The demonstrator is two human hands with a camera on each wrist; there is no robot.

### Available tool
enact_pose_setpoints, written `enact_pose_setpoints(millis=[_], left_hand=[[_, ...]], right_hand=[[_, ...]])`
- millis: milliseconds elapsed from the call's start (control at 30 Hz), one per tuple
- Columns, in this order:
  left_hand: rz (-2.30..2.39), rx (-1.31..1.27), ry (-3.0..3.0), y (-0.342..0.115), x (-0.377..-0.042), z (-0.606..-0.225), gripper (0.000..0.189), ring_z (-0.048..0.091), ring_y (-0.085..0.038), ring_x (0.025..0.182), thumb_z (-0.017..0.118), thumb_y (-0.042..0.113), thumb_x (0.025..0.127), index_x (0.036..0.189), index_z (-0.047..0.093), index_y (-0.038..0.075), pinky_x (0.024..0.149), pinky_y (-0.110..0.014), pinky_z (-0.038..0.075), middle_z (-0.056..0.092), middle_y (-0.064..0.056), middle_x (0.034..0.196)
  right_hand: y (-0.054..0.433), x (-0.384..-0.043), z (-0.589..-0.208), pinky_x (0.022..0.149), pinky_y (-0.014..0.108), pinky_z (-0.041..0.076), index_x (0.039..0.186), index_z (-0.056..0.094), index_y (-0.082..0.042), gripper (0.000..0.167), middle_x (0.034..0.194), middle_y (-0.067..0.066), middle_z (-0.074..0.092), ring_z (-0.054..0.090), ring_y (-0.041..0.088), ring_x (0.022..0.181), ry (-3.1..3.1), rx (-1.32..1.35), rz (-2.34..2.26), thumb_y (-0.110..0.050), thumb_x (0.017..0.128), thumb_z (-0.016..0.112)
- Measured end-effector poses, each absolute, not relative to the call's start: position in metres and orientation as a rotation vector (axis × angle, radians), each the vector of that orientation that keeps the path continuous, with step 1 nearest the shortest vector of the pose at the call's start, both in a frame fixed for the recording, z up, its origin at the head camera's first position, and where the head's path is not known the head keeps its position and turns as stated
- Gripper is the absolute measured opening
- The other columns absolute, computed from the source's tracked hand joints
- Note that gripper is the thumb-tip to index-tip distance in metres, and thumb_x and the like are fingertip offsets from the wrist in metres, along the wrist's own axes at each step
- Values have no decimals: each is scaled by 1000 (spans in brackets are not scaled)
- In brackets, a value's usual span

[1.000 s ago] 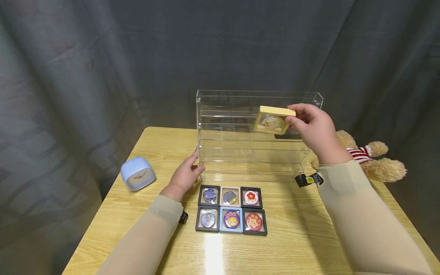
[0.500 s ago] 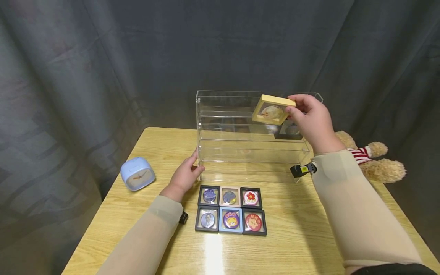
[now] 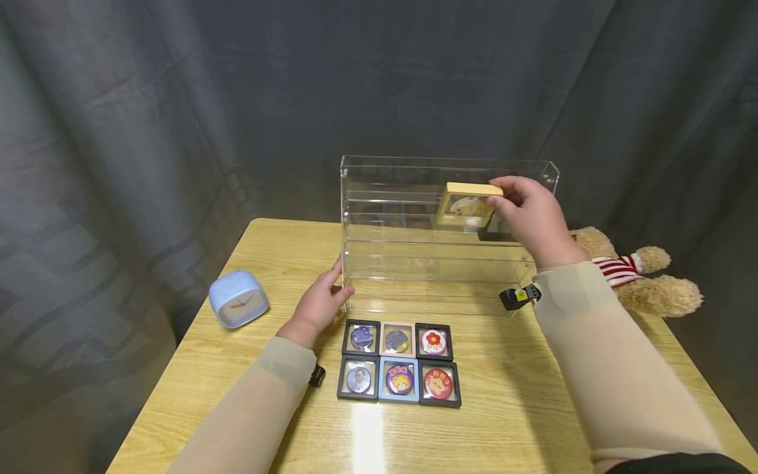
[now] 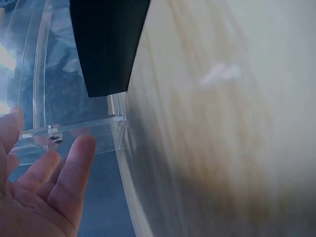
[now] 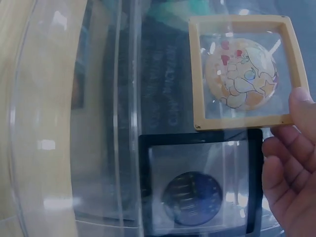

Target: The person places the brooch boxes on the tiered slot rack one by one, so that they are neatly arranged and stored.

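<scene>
My right hand point(image 3: 530, 214) pinches the right end of a yellow square frame point(image 3: 469, 205) with a round cartoon badge inside. The frame is upright at the upper part of a clear acrylic display rack point(image 3: 438, 270). Thumb and fingers point(image 5: 302, 106) show at its edge in the right wrist view. Just beside it on the rack stands a black frame point(image 5: 256, 182) with a dark round badge, partly covered by the hand in the head view. My left hand point(image 3: 318, 304) rests against the rack's left side, its fingers point(image 4: 74, 173) fairly straight and touching the clear panel.
Several framed badges lie in two rows before the rack, among them a blue frame point(image 3: 399, 397) and a black one point(image 3: 454, 385). A blue clock point(image 3: 238, 299) stands left on the wooden table point(image 3: 284, 243). A teddy bear point(image 3: 657, 293) lies right; a grey curtain point(image 3: 379, 79) hangs behind.
The right hand raised the yellow frame, then lowered it again and turned it more upright against the rack. The left hand has stayed at the rack's left side.
</scene>
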State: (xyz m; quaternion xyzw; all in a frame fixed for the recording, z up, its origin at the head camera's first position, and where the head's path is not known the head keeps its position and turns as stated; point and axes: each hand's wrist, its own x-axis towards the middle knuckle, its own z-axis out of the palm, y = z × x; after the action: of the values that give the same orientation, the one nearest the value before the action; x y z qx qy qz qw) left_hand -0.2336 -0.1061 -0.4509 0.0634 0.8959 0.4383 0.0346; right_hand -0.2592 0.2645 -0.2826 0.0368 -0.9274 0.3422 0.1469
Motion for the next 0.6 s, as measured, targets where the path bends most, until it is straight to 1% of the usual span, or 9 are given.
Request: enact_pose_setpoints(millis=[67, 167, 300, 400, 467, 600], left_hand=[[1343, 196, 2759, -106, -233, -451, 76, 58, -27, 116, 64, 30, 99, 155, 16, 50, 89, -46, 52, 36, -7, 155], [1345, 197, 2758, -106, -233, -451, 76, 58, -27, 115, 64, 31, 99, 155, 16, 49, 89, -46, 52, 37, -7, 155], [1348, 202, 2755, -106, -233, -451, 75, 58, -28, 116, 63, 30, 99, 156, 16, 48, 90, -47, 51, 36, -8, 155], [1345, 201, 2752, -105, -233, -450, 75, 58, -28, 116, 63, 30, 99, 155, 16, 48, 91, -47, 51, 36, -8, 155], [1340, 199, 2752, -105, -234, -450, 76, 58, -28, 117, 63, 30, 99, 155, 16, 49, 92, -48, 50, 36, -8, 155], [1335, 201, 2751, -104, -233, -448, 76, 58, -28, 117, 63, 29, 99, 156, 16, 48, 93, -48, 50, 36, -9, 155]], right_hand=[[265, -260, -285, 77, 40, 45, 138, 60, -17, 47, 120, 7, 56, 51, 23, 97, -2682, 125, 965, -41, 98, 60], [267, -260, -289, 75, 41, 44, 137, 61, -16, 45, 125, 8, 53, 50, 26, 96, -2702, 142, 922, -39, 99, 60], [268, -260, -293, 71, 41, 40, 135, 64, -15, 42, 126, 8, 53, 46, 26, 90, -2708, 180, 846, -35, 98, 62], [269, -260, -294, 70, 41, 39, 135, 64, -14, 40, 128, 9, 53, 46, 26, 87, -2718, 216, 768, -32, 99, 62], [269, -260, -294, 71, 42, 40, 136, 63, -13, 39, 128, 10, 53, 47, 27, 88, -2732, 229, 732, -30, 100, 61], [267, -259, -293, 76, 45, 47, 137, 62, -11, 39, 128, 11, 50, 53, 28, 97, -2786, 220, 675, -25, 101, 60]])
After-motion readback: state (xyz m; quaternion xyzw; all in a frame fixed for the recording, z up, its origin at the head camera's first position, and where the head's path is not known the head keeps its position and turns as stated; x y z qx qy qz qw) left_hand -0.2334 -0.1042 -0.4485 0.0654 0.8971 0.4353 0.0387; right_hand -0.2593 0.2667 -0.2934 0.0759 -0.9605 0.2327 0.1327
